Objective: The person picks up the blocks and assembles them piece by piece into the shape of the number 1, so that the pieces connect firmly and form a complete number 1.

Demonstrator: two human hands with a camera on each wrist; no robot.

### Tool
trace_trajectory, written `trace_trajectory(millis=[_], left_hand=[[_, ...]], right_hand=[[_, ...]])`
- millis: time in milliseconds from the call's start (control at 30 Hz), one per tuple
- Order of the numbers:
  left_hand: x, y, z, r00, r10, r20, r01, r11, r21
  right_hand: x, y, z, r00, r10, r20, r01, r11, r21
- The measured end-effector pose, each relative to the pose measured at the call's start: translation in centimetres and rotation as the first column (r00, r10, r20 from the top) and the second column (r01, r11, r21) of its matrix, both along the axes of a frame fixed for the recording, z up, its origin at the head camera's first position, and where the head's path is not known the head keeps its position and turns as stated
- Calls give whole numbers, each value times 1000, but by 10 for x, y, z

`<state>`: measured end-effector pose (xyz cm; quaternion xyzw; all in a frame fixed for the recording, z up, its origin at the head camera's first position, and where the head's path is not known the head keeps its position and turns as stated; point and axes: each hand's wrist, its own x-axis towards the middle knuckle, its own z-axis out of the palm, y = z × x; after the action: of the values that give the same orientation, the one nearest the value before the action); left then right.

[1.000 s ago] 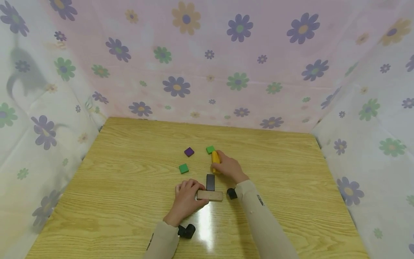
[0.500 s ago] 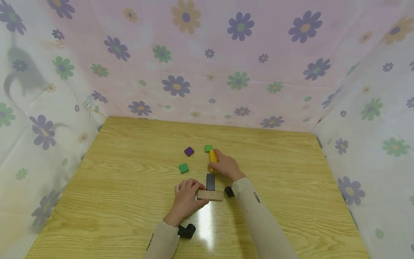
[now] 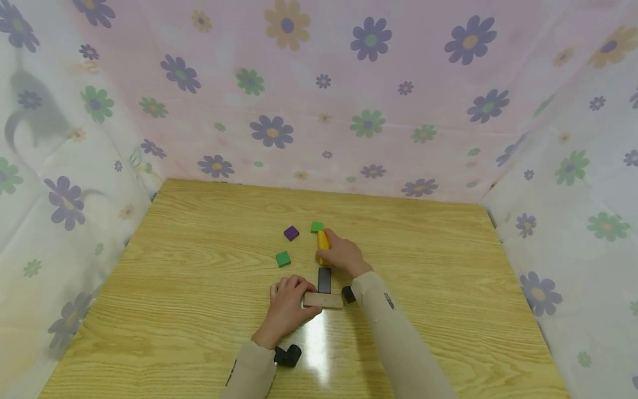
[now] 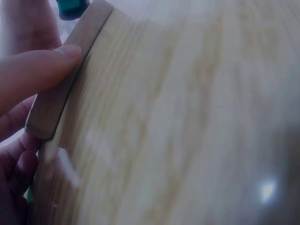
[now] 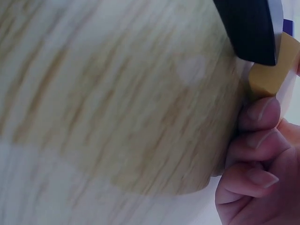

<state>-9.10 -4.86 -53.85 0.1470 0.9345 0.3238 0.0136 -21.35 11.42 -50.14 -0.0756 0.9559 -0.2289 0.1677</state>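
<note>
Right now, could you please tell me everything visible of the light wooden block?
The light wooden block is a plain, long bar, pale brown with faint grain, apparently wood. It lies on the table, its length running left to right in the head view. The left hand grips its left part, thumb on the near side, fingers on the far side; its right end is free. At its far side's middle, the dark block lies end-on, seemingly touching.
</note>
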Motion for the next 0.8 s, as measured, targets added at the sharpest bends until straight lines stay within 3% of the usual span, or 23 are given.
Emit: trace_trajectory(millis=[400, 800], left_hand=[[1, 1, -1, 1000, -2, -31, 2, 1000, 4], [1, 1, 2, 1000, 1, -15, 0, 1000, 9]], right_hand=[[1, -3, -1, 1000, 19, -4, -19, 998, 60], [3, -3, -1, 999, 32, 9, -33, 998, 60]])
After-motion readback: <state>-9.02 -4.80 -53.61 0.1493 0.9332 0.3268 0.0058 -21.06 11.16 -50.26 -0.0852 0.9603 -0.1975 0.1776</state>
